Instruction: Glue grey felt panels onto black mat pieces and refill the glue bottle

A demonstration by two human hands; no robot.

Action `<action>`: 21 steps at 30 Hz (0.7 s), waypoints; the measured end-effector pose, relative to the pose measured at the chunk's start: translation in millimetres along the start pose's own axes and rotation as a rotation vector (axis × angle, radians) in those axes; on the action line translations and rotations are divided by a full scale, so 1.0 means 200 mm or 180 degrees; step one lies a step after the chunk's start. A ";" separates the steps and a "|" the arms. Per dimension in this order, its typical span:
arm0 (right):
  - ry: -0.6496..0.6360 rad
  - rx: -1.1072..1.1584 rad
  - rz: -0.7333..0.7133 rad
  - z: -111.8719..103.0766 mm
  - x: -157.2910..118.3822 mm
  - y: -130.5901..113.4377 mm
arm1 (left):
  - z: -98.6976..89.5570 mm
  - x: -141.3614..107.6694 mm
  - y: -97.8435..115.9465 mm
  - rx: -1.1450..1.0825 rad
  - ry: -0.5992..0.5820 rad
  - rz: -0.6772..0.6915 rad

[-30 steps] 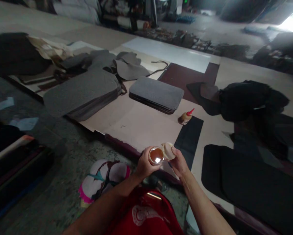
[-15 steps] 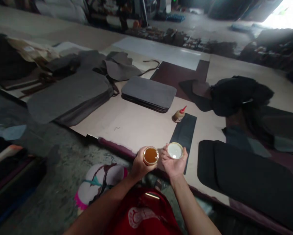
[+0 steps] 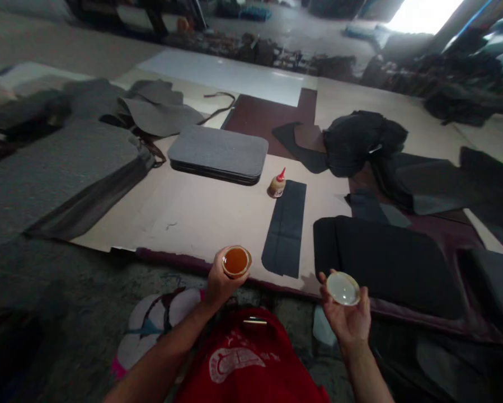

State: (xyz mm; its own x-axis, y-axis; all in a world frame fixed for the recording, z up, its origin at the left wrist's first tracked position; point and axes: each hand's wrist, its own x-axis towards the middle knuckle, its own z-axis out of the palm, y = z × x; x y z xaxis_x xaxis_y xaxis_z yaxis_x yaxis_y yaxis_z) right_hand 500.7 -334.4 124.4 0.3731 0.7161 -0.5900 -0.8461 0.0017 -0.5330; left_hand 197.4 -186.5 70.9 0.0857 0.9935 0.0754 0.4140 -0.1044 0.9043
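Observation:
My left hand (image 3: 224, 285) is wrapped round an open jar (image 3: 236, 261) of amber-brown contents, mouth upward, just off the table's front edge. To its right, my right hand (image 3: 347, 319) cups a round lid (image 3: 342, 288) with its pale inner side facing up, fingers curled at its rim. The lid is apart from the jar. Beyond both hands, a small glue bottle (image 3: 277, 186) with a red pointed nozzle stands on the table (image 3: 201, 207), beside a dark strip of material (image 3: 285, 229).
A stack of grey rounded panels (image 3: 218, 151) lies behind. Larger grey sheets (image 3: 79, 162) cover the left. Black panels (image 3: 394, 263) and a crumpled black bundle (image 3: 362, 140) lie to the right. A padded cushion (image 3: 150, 319) sits below the table edge at left.
My right hand has moved right with the lid, away from the jar. The left hand still holds the jar. The view has turned to the right.

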 end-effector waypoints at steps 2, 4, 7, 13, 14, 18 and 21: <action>0.0138 -0.0017 0.0157 -0.11 -0.04 0.04 | 0.00 0.00 0.01 -0.0010 -0.0004 -0.0033; 0.0324 -0.0058 0.0273 -0.17 -0.06 0.09 | 0.00 0.01 0.01 -0.0007 -0.0003 -0.0063; 0.0481 -0.0133 0.0206 -0.20 -0.04 0.15 | 0.01 0.01 0.00 0.0023 -0.0025 -0.0098; 0.0127 -0.0563 0.0034 -0.08 0.08 0.14 | 0.02 0.02 -0.02 0.0017 -0.0018 -0.0219; 0.0108 -0.0732 0.0007 -0.05 0.11 0.14 | 0.02 0.02 -0.02 0.0006 -0.0024 -0.0213; 0.0243 -0.1325 -0.0093 0.01 0.25 0.20 | 0.02 0.02 -0.01 -0.0048 -0.0047 -0.0278; 0.0420 -0.1903 -0.0329 0.03 0.35 0.25 | 0.01 0.02 0.01 -0.0113 -0.0092 -0.0326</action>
State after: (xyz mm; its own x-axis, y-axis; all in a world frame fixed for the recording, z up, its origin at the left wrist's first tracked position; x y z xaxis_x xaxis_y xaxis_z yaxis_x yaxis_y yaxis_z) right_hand 482.3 -280.8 59.9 0.5180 0.6407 -0.5668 -0.4576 -0.3522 -0.8164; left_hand 200.2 -182.9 73.3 0.0710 0.9970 -0.0298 0.3895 -0.0003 0.9210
